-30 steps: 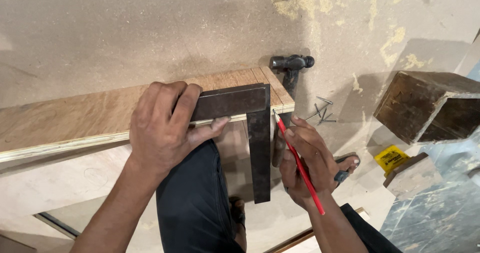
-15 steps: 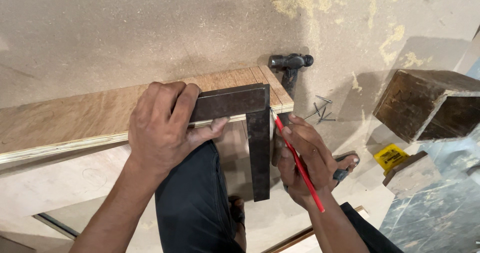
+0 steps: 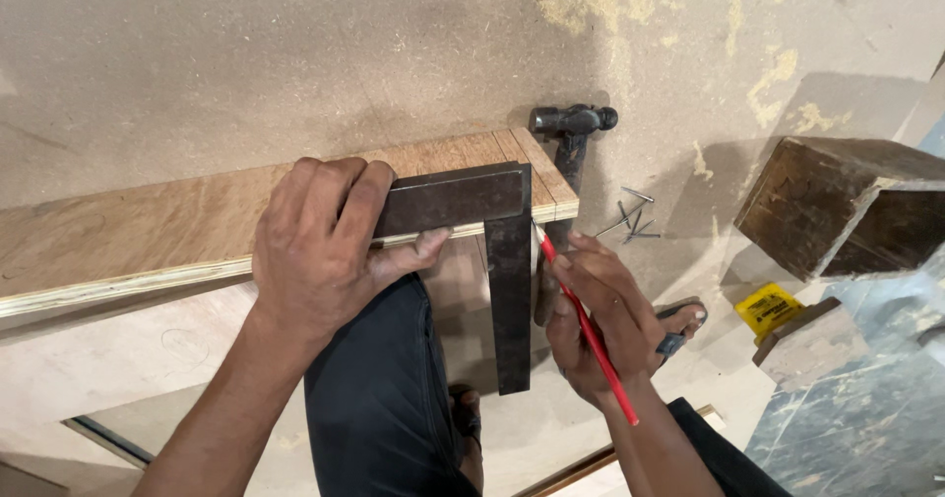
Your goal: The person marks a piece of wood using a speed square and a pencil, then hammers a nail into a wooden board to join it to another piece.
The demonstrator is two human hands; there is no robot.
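At the end of the plywood board [image 3: 197,226], a dark try square [image 3: 487,231] lay with one arm flat on the board's top face and the other hanging down past its near edge. The left hand [image 3: 325,251] pressed that square down, fingers [image 3: 340,197] close together over it and the thumb hooked under the edge. The right hand [image 3: 600,330] pinched a red pencil [image 3: 588,328] between thumb and fingers, its tip touching the board's edge right beside the hanging arm.

Judging from this, the likeliest fault was the square creeping: if the left hand's pressure eased or the pencil pushed sideways against the arm, the line would come out off square. The pencil point could also snap against the hard edge.

Compared with the earlier frames, almost nothing had changed; both hands and the square sat as before, the pencil tip only slightly shifted along the edge.

Beyond the board lay a hammer [image 3: 571,123], loose nails [image 3: 630,217], a dark wooden box [image 3: 837,202] and a yellow object [image 3: 768,310] on the dusty floor [image 3: 246,54].
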